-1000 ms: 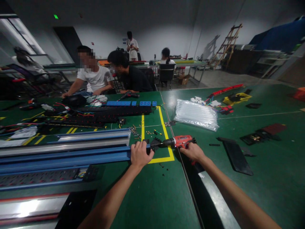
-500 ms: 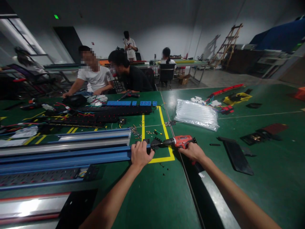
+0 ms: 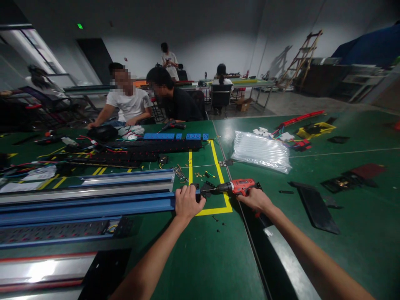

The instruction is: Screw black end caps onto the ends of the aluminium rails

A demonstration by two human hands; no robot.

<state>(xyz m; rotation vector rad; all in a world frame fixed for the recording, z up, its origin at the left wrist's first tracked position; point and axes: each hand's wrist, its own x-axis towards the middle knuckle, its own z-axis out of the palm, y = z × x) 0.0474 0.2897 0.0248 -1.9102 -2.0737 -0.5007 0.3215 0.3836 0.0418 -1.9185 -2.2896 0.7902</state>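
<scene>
My right hand [image 3: 256, 201] is wrapped round the grip of a red and black cordless drill [image 3: 243, 186]. The drill lies level, its long thin bit pointing left to a black end piece [image 3: 206, 188] at the tip of a blue metal profile [image 3: 125, 203]. Over that profile's right end my left hand [image 3: 187, 203] is closed, its thumb towards the bit. Whether the bit touches a screw is too small to tell. Small brass-coloured parts [image 3: 199, 174] and a heap of screws [image 3: 179, 173] lie just behind the left hand. A few dark screws [image 3: 218, 225] are scattered in front.
Silver and blue profiles [image 3: 125, 186] lie behind the held one. A clear-wrapped pack of tubes [image 3: 261, 151] sits to the back right. Black flat parts [image 3: 317, 208] lie at the right. A dark gap [image 3: 250, 237] runs between the tables. Two people sit across the table.
The whole view has shifted slightly, so everything appears a little further right. Both hands keep their holds, and the drill stays at the profile's end.
</scene>
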